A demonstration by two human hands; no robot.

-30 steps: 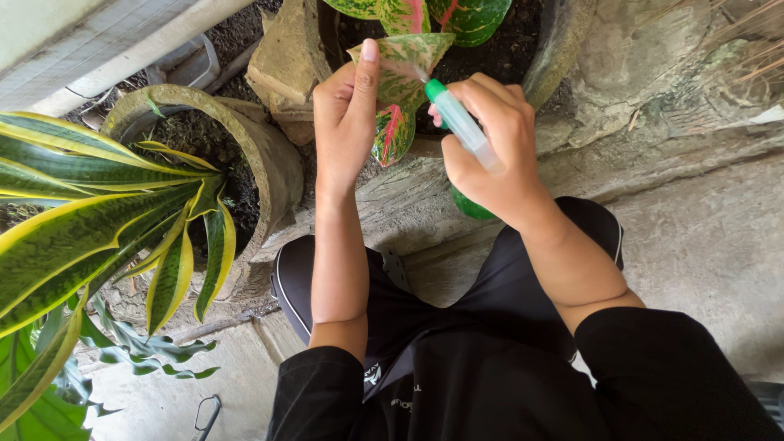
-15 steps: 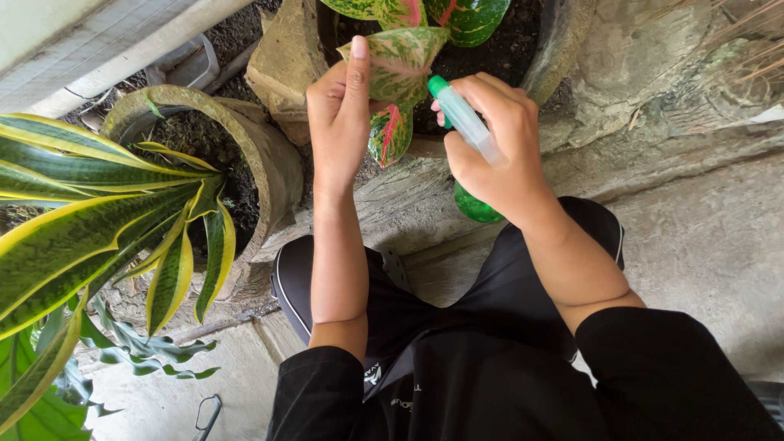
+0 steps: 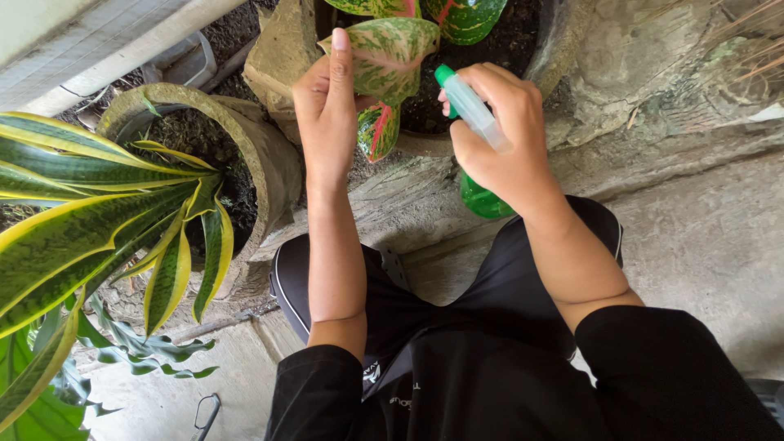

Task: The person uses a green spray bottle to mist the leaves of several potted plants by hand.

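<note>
While I look down past my black sleeves, my right hand is clenched around a green spray bottle, its clear neck and green tip aimed at the leaf. Left of the bottle, my left hand pinches that pink-and-green leaf. Beyond it, the stone pot is cut off by the frame's top edge; the bottle's body is mostly hidden.

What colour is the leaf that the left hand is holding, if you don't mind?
The leaf is green mottled with pink, seen in the head view.
</note>
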